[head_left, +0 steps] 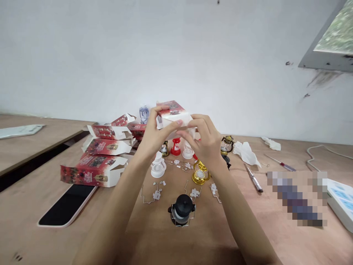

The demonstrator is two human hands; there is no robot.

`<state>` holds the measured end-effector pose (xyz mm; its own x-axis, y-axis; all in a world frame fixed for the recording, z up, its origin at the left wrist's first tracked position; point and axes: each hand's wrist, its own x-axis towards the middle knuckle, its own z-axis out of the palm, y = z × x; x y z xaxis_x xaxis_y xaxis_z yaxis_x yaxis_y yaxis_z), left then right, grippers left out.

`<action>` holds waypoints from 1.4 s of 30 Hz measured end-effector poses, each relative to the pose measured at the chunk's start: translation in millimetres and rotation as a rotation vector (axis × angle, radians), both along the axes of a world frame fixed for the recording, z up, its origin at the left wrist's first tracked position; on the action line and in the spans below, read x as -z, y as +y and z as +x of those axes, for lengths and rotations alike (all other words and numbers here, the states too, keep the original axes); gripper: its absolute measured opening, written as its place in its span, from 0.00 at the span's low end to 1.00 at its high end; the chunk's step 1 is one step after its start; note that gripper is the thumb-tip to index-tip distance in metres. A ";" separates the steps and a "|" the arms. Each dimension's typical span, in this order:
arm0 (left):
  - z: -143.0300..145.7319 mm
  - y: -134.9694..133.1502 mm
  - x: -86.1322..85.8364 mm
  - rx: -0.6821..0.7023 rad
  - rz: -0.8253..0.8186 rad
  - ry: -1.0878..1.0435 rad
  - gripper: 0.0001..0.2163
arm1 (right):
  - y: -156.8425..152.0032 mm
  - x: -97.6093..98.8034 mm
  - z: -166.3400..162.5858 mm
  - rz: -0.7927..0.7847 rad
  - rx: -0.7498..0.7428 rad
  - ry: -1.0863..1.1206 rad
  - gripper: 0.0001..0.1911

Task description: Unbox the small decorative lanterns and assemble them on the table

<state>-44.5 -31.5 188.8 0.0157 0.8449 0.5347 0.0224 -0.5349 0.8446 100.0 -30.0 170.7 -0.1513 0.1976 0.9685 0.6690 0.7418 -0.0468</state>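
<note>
Raised above the table, a small red-and-white cardboard box [174,109] is gripped between both hands, its white end turned toward me. My left hand [157,127] wraps its left side, with the thumb across the white end. From the right, my right hand [202,136] pinches the box's lower right part, where the white flap looks partly folded. Below stand miniature lanterns: a black lantern [182,209] nearest me, a gold lantern [200,172], a white lantern [158,165] and a red lantern [175,146]. Small metal wire-and-plate parts [157,194] lie among them.
Several open red boxes [93,170] are piled on the left, behind a phone [67,206]. A blue-and-white bottle [143,114] stands near the wall. At right lie crumpled tissue [246,153], a screwdriver [280,163], a silver pen-like tool [253,178] and a white power strip [342,200].
</note>
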 end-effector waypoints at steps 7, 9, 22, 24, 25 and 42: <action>-13.8 -12.2 -6.7 -0.353 0.217 0.766 0.37 | -4.4 -10.8 8.2 -0.238 -0.116 0.303 0.08; -16.4 -13.7 -8.3 -0.523 0.327 0.861 0.37 | -7.5 -12.9 9.1 -0.359 -0.153 0.353 0.09; -26.2 -9.9 -8.7 -0.378 0.775 0.678 0.27 | -31.1 -31.0 26.5 -0.638 -0.613 0.228 0.15; -26.1 -8.5 -7.8 -0.376 0.805 0.689 0.28 | -30.0 -30.6 24.8 -0.648 -0.655 0.243 0.12; -25.6 -8.0 -7.7 -0.361 0.827 0.697 0.30 | -29.1 -30.2 23.7 -0.654 -0.671 0.262 0.11; -6.0 -1.6 -2.4 -0.321 1.183 0.668 0.25 | -32.1 -33.0 24.2 -0.823 -0.652 0.379 0.13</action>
<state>-50.5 -33.1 191.3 0.4415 -0.0817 0.8935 0.4934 -0.8096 -0.3179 124.2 -62.1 203.7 -0.1823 0.7907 0.5844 0.0018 0.5946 -0.8040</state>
